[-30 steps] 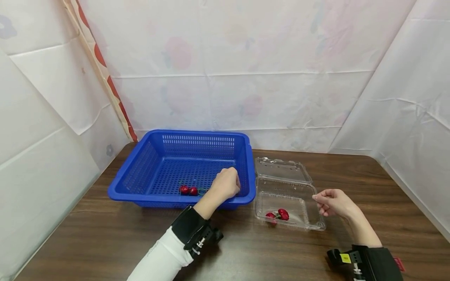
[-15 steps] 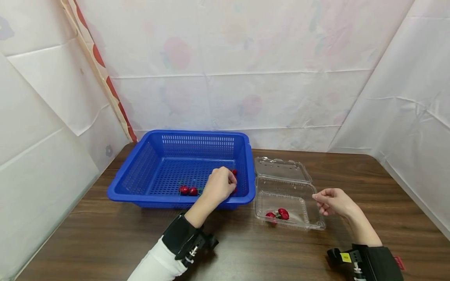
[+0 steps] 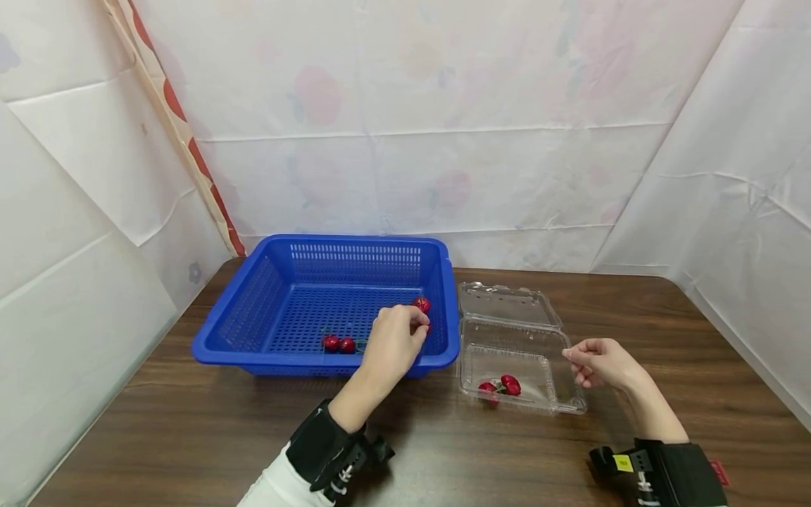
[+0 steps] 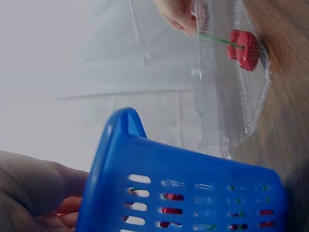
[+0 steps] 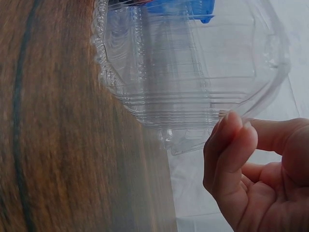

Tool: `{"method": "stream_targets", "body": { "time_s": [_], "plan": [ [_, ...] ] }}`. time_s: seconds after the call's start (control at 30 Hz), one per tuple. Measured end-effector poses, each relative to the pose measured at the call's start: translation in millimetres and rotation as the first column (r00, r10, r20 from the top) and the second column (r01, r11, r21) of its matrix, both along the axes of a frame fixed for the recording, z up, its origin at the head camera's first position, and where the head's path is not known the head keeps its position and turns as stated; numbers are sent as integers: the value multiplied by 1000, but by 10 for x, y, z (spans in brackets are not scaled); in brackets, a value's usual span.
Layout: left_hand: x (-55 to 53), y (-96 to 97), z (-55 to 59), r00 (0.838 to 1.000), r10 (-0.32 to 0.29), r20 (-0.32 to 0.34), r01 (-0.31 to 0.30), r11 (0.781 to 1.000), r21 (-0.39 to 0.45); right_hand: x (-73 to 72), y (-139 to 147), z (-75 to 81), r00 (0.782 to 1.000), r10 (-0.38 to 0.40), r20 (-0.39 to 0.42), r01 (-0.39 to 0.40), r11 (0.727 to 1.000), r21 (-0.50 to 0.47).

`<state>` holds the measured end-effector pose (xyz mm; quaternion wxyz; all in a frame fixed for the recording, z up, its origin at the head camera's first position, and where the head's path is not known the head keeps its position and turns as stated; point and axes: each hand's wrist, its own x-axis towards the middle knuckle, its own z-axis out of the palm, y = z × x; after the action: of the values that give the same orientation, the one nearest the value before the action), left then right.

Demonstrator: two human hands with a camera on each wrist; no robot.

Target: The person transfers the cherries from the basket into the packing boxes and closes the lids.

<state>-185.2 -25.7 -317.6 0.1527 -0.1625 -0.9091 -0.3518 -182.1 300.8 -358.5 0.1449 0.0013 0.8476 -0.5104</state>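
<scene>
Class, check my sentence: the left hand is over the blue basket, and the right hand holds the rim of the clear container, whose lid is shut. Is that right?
No: the lid is open, folded back from the clear container, as the head view shows. The left hand is over the blue basket, and the right hand holds the rim.

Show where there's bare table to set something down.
Bare: wooden table left of the white sleeve, before the blue basket, and beyond the right hand, right of the clear clamshell. Crowded: the basket's right end, with left hand and cherries; the clamshell's near-left corner, holding more cherries.
</scene>
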Motion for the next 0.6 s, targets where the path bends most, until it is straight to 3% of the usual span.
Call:
{"method": "stream_targets", "body": {
  "time_s": [0.27, 0.6],
  "plan": [
    [141, 81, 51, 992, -3, -123, 7, 999, 34, -5, 7, 4, 1000, 5, 5, -5, 1000, -5],
    [326, 231, 87, 961, -87, -262, 116, 988, 97, -3, 17, 6, 1000, 12, -1, -12, 1000, -1]
  ]
}}
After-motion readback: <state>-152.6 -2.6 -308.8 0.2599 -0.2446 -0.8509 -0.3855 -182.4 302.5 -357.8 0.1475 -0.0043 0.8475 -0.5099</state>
